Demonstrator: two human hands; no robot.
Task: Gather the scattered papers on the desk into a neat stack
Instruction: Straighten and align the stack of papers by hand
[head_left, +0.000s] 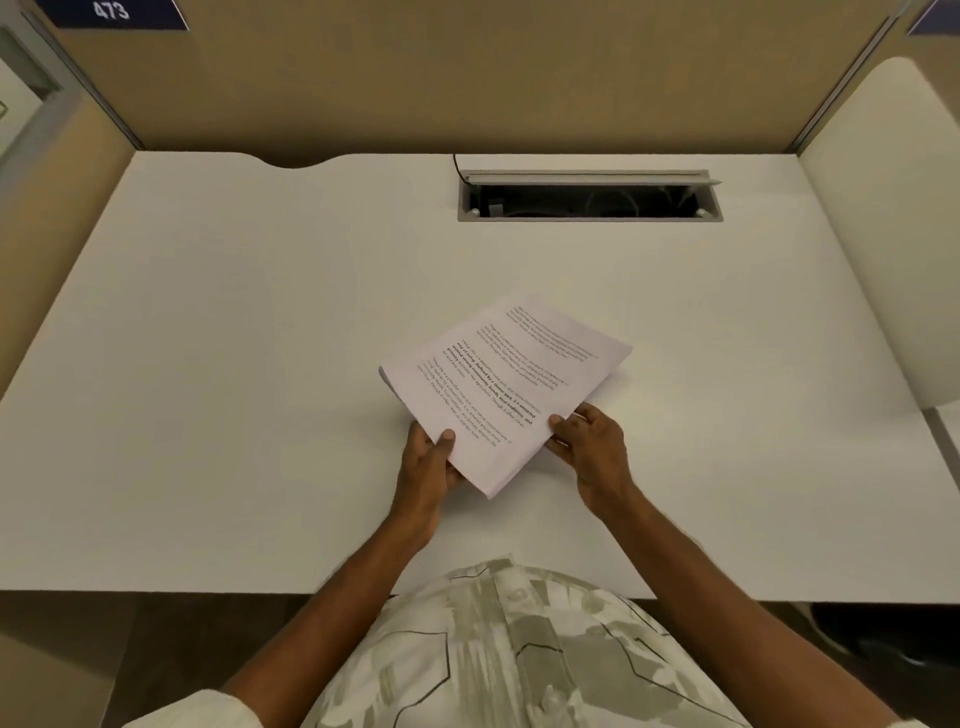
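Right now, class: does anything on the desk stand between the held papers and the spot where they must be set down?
Nothing visible does. Both hands, left and right, grip the papers over bare desk.

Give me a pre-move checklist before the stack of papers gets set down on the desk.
1. All papers gathered: ok, no loose sheets show on the white desk.
2. Both hands holding: ok, left hand and right hand each have a grip on the near edge of the paper stack.
3. Edges aligned: not ok, sheets fan slightly at the left edge.
4. Stack square to the desk: not ok, it sits turned at an angle.
5. Landing area free: ok, the open cable tray lies well behind.
6. Stack lifted or resting: cannot tell.
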